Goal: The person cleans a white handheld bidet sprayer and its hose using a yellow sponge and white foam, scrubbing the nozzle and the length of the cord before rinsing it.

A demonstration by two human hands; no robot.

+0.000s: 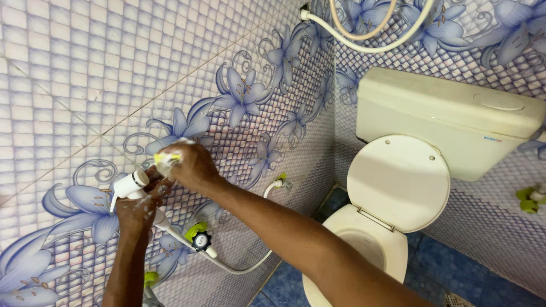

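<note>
Two bare arms reach up from the bottom of the frame. At middle left, the left hand (136, 211) is wrapped tight around a white spray nozzle (128, 185) with soap on it. Just right, the right hand (190, 166) squeezes a yellow sponge (166, 160). Far right stands a cream toilet (398, 187).

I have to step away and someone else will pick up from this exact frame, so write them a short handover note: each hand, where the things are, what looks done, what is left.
Left hand: gripping the white hand sprayer by its neck, head pointing left, close to the tiled wall.
Right hand: pressing a soapy yellow sponge against the sprayer's upper part.
White hose runs from the sprayer down and back up to the wall valve; black-knobbed tap sits just below the hands.
Done: foam covers hands and sprayer top.
Left: suds are not rinsed off; handle and hose look unscrubbed. Toilet lid is up.
</note>
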